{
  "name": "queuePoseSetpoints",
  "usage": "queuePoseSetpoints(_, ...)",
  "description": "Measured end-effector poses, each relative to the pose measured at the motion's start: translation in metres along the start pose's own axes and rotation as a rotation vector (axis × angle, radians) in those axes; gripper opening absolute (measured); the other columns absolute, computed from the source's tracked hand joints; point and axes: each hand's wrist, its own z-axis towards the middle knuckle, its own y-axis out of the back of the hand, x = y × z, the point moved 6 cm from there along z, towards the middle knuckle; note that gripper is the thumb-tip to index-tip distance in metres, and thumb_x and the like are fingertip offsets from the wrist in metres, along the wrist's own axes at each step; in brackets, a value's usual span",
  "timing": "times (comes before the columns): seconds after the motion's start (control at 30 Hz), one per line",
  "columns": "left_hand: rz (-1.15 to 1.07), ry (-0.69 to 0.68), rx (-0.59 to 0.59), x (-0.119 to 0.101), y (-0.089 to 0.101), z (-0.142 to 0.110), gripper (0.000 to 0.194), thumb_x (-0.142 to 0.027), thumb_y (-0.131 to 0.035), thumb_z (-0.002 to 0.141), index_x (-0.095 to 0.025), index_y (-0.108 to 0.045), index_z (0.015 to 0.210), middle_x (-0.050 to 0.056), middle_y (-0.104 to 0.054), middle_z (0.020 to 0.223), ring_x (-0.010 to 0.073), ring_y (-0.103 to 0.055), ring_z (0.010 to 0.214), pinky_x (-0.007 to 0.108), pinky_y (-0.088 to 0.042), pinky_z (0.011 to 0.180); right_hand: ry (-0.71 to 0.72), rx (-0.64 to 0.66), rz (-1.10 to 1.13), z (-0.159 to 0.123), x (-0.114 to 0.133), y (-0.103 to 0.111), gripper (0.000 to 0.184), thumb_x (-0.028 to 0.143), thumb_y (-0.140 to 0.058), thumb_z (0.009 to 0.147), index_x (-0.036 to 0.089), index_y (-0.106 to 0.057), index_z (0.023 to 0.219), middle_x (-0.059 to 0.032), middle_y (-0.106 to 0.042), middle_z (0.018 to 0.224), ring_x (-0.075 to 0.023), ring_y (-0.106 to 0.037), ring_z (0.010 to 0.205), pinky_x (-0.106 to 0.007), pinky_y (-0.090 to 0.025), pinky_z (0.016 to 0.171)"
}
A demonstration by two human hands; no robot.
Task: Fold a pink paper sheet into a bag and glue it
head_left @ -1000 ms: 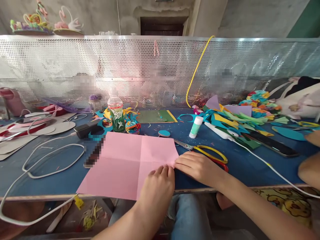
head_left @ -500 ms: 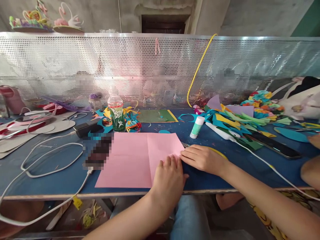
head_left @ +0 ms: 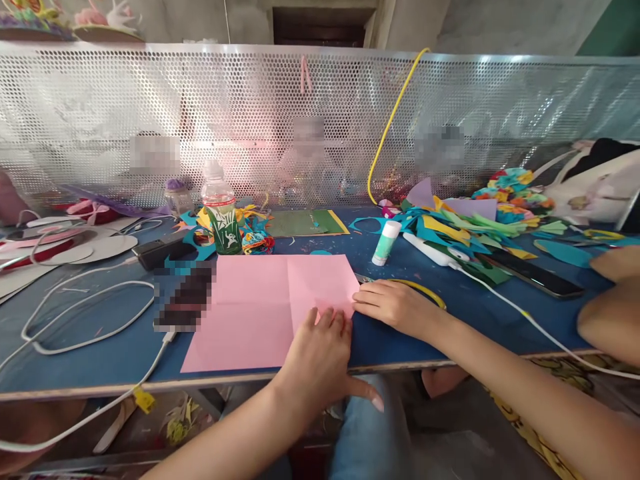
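A sheet of pink paper (head_left: 245, 313) with an upright crease and a fainter cross crease lies at the table's front edge. My left hand (head_left: 320, 353) rests on its lower right part, fingers spread flat and the thumb stuck out past the table edge. At the sheet's right edge, the fingers of my right hand (head_left: 395, 303) are drawn together on the paper; its thumb is hidden. Partly under that hand lie scissors with a yellow handle (head_left: 425, 291). A glue stick (head_left: 387, 243) with a white cap stands just behind my right hand.
Behind the paper stands a plastic bottle (head_left: 220, 217). To the left are a phone (head_left: 183, 297) and a white cable (head_left: 90, 283). Coloured paper scraps (head_left: 450, 227), a white corded tool (head_left: 433, 252) and a black phone (head_left: 535, 275) lie right. Another person's arm (head_left: 613, 320) reaches in there.
The view has shifted slightly, so the table things sit further left and higher. My left thumb has swung outward, away from the paper. My right hand stays at the sheet's right edge.
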Motion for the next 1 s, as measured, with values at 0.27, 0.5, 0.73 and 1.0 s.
queuePoseSetpoints(0.27, -0.072, -0.064, -0.102, 0.008, 0.006, -0.034, 0.100, -0.084, -0.025, 0.056, -0.012, -0.053, 0.119, 0.011, -0.056, 0.122, 0.0237, -0.050, 0.112, 0.038, -0.038, 0.097, -0.031, -0.018, 0.028, 0.000, -0.002, 0.002, 0.025, 0.010, -0.039, 0.089, 0.015, -0.063, 0.090, -0.0034, -0.067, 0.090, -0.0174, -0.058, 0.087, -0.031, -0.047, 0.075)
queuePoseSetpoints(0.5, -0.105, -0.075, -0.100, 0.013, 0.009, -0.055, 0.091, -0.080, -0.036, 0.061, -0.015, -0.050, 0.122, 0.008, -0.054, 0.126, 0.0223, -0.048, 0.118, 0.037, -0.040, 0.098, -0.054, -0.014, 0.037, -0.002, -0.003, 0.003, 0.027, 0.009, -0.038, 0.090, 0.017, -0.064, 0.091, -0.0035, -0.068, 0.092, -0.0164, -0.059, 0.088, -0.031, -0.047, 0.075)
queuePoseSetpoints(0.73, -0.066, -0.053, -0.054, 0.012, 0.013, -0.070, 0.075, -0.071, -0.039, 0.073, -0.020, -0.044, 0.128, 0.003, -0.045, 0.135, 0.0216, -0.043, 0.123, 0.040, -0.039, 0.100, -0.049, -0.020, 0.033, -0.002, -0.003, 0.002, 0.026, 0.009, -0.038, 0.089, 0.015, -0.063, 0.091, -0.0037, -0.068, 0.092, -0.0173, -0.060, 0.087, -0.032, -0.048, 0.075)
queuePoseSetpoints(1.0, -0.005, 0.088, -0.215, 0.031, 0.017, -0.089, 0.046, -0.038, -0.051, 0.084, -0.015, -0.048, 0.123, 0.006, -0.054, 0.126, 0.0236, -0.052, 0.113, 0.042, -0.045, 0.094, -0.132, -0.121, 0.015, -0.007, 0.001, 0.011, 0.021, 0.009, -0.044, 0.087, 0.016, -0.063, 0.091, -0.0041, -0.068, 0.092, -0.0168, -0.060, 0.085, -0.033, -0.048, 0.078)
